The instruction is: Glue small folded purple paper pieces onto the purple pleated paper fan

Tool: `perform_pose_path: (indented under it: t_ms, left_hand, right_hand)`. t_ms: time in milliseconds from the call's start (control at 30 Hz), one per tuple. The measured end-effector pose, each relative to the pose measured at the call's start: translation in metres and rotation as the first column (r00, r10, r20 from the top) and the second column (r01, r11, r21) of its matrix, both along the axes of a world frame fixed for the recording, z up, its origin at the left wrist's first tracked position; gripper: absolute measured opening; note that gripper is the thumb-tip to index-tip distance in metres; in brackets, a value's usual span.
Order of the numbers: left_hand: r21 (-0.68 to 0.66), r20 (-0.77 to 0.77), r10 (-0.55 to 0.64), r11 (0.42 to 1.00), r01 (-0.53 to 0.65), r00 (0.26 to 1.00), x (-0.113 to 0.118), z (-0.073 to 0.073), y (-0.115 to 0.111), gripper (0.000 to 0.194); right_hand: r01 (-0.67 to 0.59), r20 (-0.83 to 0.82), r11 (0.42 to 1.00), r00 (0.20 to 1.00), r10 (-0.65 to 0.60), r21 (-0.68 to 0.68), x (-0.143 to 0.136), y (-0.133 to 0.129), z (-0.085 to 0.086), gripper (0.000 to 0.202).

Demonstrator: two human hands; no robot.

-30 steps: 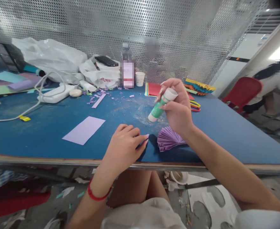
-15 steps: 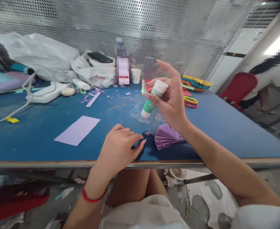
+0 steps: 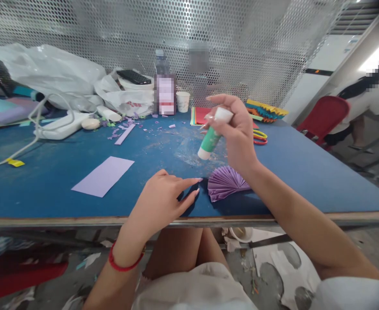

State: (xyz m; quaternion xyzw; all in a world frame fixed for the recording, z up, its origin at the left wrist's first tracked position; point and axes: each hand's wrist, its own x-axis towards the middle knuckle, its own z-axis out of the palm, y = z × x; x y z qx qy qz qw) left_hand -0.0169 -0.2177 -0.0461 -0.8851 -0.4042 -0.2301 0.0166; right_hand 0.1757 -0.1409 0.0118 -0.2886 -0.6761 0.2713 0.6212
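Note:
A green and white glue stick (image 3: 210, 138) is gripped by my right hand (image 3: 239, 133), tilted above the blue table. Below that hand lies a pleated purple paper fan (image 3: 226, 183), partly hidden behind my wrist. My left hand (image 3: 163, 198) rests on the table to the left of the fan, thumb and index finger apart. Its index fingertip touches a small purple paper scrap (image 3: 200, 179), mostly covered now. Farther left lies a flat lilac paper rectangle (image 3: 103, 176).
Purple scraps and a paper strip (image 3: 124, 134) lie behind. Toward the back stand a paper cup (image 3: 183, 102) and a bottle (image 3: 163, 64). Scissors (image 3: 260, 137) and coloured paper (image 3: 199, 115) lie behind my right hand. A white power strip (image 3: 62, 127) sits left. A person sits far right.
My right hand has shifted slightly right with the glue stick, its raised fingers curling lower. My left index finger has stretched out onto the small purple scrap.

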Motion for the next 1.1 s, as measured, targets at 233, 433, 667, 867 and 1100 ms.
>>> perform_pose_path:
  t_ms: [233,433,667,867,1100]
  left_hand:
    - [0.078,0.011,-0.001,0.997,0.000,1.000,-0.002,-0.002,0.000,0.028]
    - [0.059,0.008,-0.003,0.998,0.002,1.000,-0.002,-0.003,0.000,0.028]
    - [0.054,0.005,0.004,0.999,-0.004,1.000,0.000,-0.001,0.000,0.027]
    - [0.090,0.027,-0.015,0.996,0.012,1.000,-0.001,-0.004,0.001,0.027]
    - [0.068,0.027,-0.011,0.998,0.010,1.000,-0.002,-0.005,0.001,0.028]
  right_hand:
    - [-0.062,-0.156,0.969,0.987,0.025,-0.238,0.005,0.014,-0.009,0.020]
    - [-0.190,0.006,0.978,0.981,0.192,-0.088,-0.001,0.005,-0.001,0.065]
    - [-0.519,0.321,0.842,0.780,0.538,-0.150,0.015,0.000,0.014,0.063]
    - [-0.608,0.435,0.757,0.629,0.644,-0.240,0.023,0.000,0.017,0.037]
    - [-0.662,0.413,0.682,0.553,0.724,-0.310,0.024,0.005,0.013,0.039]
